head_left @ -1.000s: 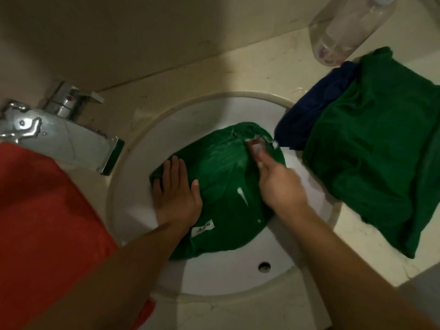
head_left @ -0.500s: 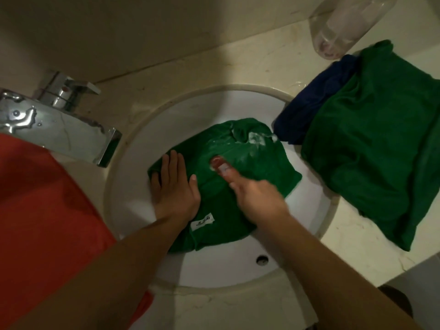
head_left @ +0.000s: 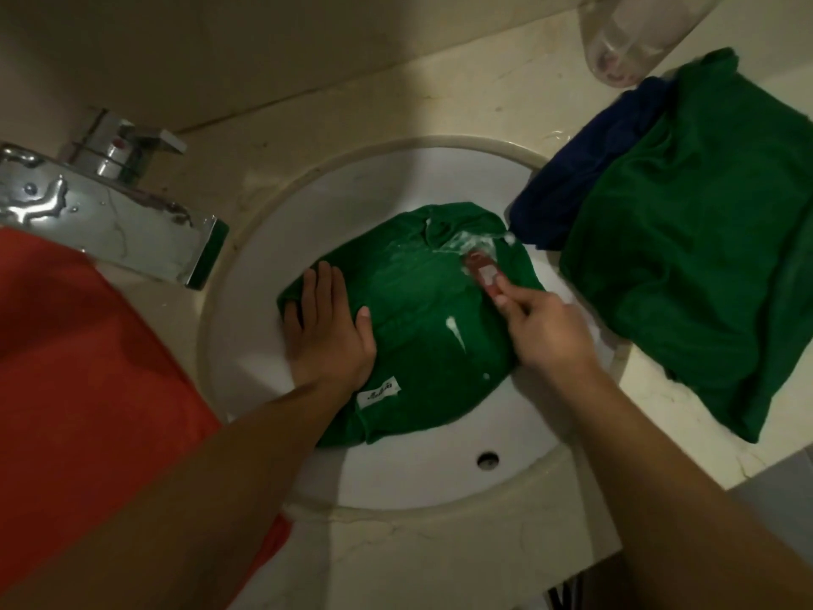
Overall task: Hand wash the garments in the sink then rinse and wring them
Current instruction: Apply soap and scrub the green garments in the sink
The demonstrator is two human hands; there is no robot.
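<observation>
A green garment (head_left: pixel 422 310) lies flat in the white round sink (head_left: pixel 352 204), streaked with white suds near its far edge. A white label shows near its front. My left hand (head_left: pixel 327 332) presses flat on the garment's left part, fingers straight. My right hand (head_left: pixel 545 328) grips a small reddish brush or soap bar (head_left: pixel 484 272), whose tip rests on the sudsy cloth at the far right.
A chrome tap (head_left: pixel 110 222) juts in from the left over the sink rim. Red cloth (head_left: pixel 79 389) covers the left counter. A second green garment (head_left: pixel 704 239) lies over a dark blue one (head_left: pixel 585 178) on the right counter. A clear plastic bottle (head_left: pixel 633 41) stands at the back right.
My right hand slid from the far right of the garment toward its middle, then back out to the far right. The left hand stayed pressed on the cloth.
</observation>
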